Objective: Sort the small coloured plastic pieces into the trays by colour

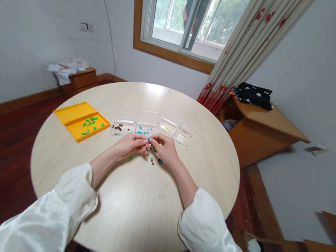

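Note:
Over the middle of the round table (127, 203), my left hand (130, 145) and my right hand (166, 147) meet fingertip to fingertip. Both pinch a tiny blue building brick (148, 139) between them; its exact shape is too small to make out. Just under and beside my right hand lie a few loose pieces: brown bricks (152, 162), a dark blue piece (160, 161) and small green ones. Another green brick (131, 158) rests below my left hand. My fingers partly hide the pieces behind them.
Beyond my hands stand clear trays with brown pieces (118, 127), blue pieces (144, 131), yellow pieces (168, 128) and pale pieces (181, 137). An opened orange case (75, 111) at left holds several green bricks (89, 124). A wooden cabinet (266, 135) stands right of the table.

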Demonstrator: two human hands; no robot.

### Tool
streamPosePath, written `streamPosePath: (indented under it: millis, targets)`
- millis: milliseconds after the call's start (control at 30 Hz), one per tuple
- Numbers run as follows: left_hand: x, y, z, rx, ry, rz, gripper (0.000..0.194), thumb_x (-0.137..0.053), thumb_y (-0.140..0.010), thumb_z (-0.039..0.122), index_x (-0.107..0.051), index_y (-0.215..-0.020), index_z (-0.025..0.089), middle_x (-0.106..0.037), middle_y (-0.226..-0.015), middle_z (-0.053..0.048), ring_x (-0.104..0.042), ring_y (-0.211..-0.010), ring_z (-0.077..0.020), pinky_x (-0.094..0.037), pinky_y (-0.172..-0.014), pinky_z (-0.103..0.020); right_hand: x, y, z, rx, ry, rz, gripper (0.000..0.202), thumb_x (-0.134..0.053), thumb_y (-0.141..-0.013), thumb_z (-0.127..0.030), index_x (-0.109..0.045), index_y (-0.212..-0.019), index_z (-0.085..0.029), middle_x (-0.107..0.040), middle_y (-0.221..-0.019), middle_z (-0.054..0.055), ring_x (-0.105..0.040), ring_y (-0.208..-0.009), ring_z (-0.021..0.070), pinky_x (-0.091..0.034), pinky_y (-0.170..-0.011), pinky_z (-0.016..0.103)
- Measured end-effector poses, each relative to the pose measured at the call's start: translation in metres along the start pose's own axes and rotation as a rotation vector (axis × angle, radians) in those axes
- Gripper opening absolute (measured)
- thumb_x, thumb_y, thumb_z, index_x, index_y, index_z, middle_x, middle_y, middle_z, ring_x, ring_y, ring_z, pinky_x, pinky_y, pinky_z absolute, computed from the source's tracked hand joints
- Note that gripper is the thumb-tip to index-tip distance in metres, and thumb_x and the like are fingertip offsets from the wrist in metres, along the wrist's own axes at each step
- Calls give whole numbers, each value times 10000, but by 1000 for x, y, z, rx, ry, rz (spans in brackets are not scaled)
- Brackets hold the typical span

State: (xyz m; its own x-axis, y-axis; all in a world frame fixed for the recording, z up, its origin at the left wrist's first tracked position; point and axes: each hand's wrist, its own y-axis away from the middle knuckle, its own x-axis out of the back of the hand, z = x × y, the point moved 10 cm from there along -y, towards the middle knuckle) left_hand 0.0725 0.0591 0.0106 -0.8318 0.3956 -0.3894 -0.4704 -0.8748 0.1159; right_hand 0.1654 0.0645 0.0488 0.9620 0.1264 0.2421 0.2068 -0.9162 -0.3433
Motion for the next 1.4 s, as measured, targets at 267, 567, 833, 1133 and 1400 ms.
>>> streamPosePath:
  millis: [267, 567, 833, 1133, 1400]
  targets:
    - [1, -1, -2, 5, -18, 15, 237, -772, -633, 251, -637, -729, 80, -618, -621, -8, -538, -497, -63, -535, -613, -252, 0, 3, -10, 90, 189, -2, 185, -531, -808, -272, -680, -775, -168, -678, -732, 22, -575, -657, 118, -452, -651, 248]
    - [5, -2, 2, -48, -126, 86, 274, -785, -587, 311, -624, -658, 101, -613, -578, -20, -546, -489, -92, -509, -563, -265, -1, 5, -15, 110, 314, -32, 201, -497, -830, -243, -671, -764, -166, -664, -717, 22, -546, -637, 113, -421, -641, 238]
    - [9, -4, 4, -93, -207, 130, 284, -773, -581, 331, -607, -661, 114, -615, -583, -17, -549, -484, -101, -518, -568, -295, -1, 6, -16, 84, 358, -41, 200, -498, -824, -218, -652, -712, -159, -644, -666, 15, -528, -605, 106, -404, -617, 228]
    - [7, -3, 6, -110, -226, 120, 290, -765, -595, 345, -601, -662, 115, -605, -564, -17, -553, -484, -107, -511, -559, -293, 1, 5, -13, 58, 324, 1, 196, -504, -818, -224, -639, -693, -157, -640, -658, 13, -538, -599, 105, -408, -613, 229]
    - [7, -3, 7, -118, -237, 127, 291, -763, -587, 343, -601, -661, 113, -610, -571, -17, -554, -480, -105, -517, -554, -293, -1, 5, -11, 47, 328, -18, 203, -505, -820, -232, -636, -692, -144, -632, -647, 13, -537, -591, 101, -401, -601, 220]
